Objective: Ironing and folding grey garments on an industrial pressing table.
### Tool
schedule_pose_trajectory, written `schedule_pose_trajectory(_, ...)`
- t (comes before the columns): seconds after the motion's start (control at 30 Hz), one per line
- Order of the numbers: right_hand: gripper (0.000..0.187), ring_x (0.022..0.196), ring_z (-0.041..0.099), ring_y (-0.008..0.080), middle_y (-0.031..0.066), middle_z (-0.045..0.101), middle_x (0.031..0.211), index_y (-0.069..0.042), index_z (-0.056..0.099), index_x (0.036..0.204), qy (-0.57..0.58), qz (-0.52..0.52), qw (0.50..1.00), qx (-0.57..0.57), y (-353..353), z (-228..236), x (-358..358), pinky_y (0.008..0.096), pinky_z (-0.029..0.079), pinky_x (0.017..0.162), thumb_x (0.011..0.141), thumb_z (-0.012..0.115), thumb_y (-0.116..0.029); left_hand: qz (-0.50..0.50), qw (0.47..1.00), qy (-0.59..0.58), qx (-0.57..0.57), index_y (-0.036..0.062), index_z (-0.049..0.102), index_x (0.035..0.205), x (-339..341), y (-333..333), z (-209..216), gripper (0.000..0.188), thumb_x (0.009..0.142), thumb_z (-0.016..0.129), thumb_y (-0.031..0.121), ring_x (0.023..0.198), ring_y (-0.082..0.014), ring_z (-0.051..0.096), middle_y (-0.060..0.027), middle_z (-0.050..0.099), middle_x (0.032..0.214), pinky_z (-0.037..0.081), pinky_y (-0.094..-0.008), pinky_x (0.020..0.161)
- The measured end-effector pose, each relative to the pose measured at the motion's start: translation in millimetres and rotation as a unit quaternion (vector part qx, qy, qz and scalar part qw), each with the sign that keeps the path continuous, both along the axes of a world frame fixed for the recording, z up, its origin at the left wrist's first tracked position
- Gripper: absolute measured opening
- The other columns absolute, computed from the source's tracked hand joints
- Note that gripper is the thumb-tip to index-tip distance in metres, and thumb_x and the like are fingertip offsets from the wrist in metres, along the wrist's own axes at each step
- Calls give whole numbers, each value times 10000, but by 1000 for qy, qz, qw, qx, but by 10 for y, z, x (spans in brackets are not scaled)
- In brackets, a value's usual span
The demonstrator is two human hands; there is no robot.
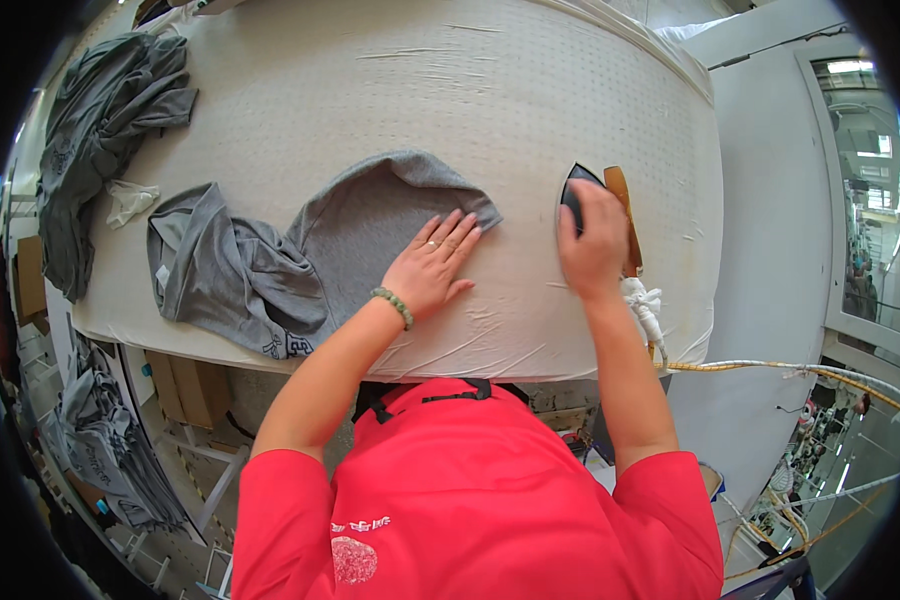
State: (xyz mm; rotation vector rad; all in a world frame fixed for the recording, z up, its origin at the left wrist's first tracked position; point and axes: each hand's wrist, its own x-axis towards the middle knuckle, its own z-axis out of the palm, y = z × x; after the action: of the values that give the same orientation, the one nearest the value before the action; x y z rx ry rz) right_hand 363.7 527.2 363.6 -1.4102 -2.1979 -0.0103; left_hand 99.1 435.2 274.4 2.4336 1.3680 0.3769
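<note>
A grey garment (355,215) lies partly bunched on the cream-covered ironing table (530,90), its left part crumpled and its right part spread out. My left hand (435,262) rests flat on the spread part near its right end, fingers stretched out. To the right, clear of the cloth, my right hand (597,240) is wrapped round the handle of an iron (574,190) with a dark, pointed front. The handle itself is mostly hidden under my fingers. Beside the iron is a brown strip (617,190), and white cloth (643,305) is wrapped near its cord.
Dark grey garments (100,130) are heaped over the table's far left edge, near a small white cloth (130,202). More grey garments (100,430) hang at lower left by a cardboard box (190,385). A hose and cord (760,368) run off right past a glazed door (863,190).
</note>
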Motion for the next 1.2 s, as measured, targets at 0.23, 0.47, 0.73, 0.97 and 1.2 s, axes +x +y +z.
schedule_pose_trajectory(0.23, 490, 1132, 649, 377, 181, 689, 1179, 13, 622, 1333, -77, -181, 976, -91, -274, -12, 628, 453, 545, 949, 944, 749, -255, 26, 999, 5, -19, 9, 349, 1628, -109, -389, 66, 863, 970, 653, 477, 1601, -341, 273, -164, 315, 1720, 204, -487, 1315)
schedule_pose_trajectory(0.47, 456, 901, 720, 418, 182, 746, 926, 24, 666, 1250, 94, -263, 822, -496, 137, 203, 598, 500, 578, 831, 940, 759, -298, 60, 997, -48, 10, -1, 349, 1623, 409, -109, 89, 868, 965, 671, 466, 1600, -339, 270, -188, 319, 1710, 204, -481, 1314)
schedule_pose_trajectory(0.73, 354, 827, 733, 420, 187, 761, 888, -55, 720, 1130, -147, 33, 939, -308, -47, 270, -92, 508, 574, 741, 934, 776, -345, 117, 993, 14, 3, 2, 387, 1609, -281, -999, 36, 843, 943, 689, 423, 1599, -334, 285, -172, 330, 1712, 203, -491, 1311)
schedule_pose_trajectory(0.97, 403, 901, 738, 424, 196, 767, 961, -87, 680, 1248, -278, 162, 869, -377, -120, 217, -809, 529, 572, 786, 953, 723, -357, 176, 984, -10, -8, 6, 502, 1532, -546, -1577, 256, 669, 954, 706, 272, 1521, -343, 435, -187, 473, 1622, 315, -492, 1266)
schedule_pose_trajectory(1.2, 354, 837, 742, 439, 230, 745, 864, 11, 587, 1124, -239, 284, 815, -444, -986, 154, -1841, 543, 583, 736, 884, 707, -220, 351, 913, -157, 140, -8, 684, 1224, -1519, -1050, 810, 279, 965, 584, -29, 1151, -392, 687, -195, 719, 1228, 543, -455, 988)
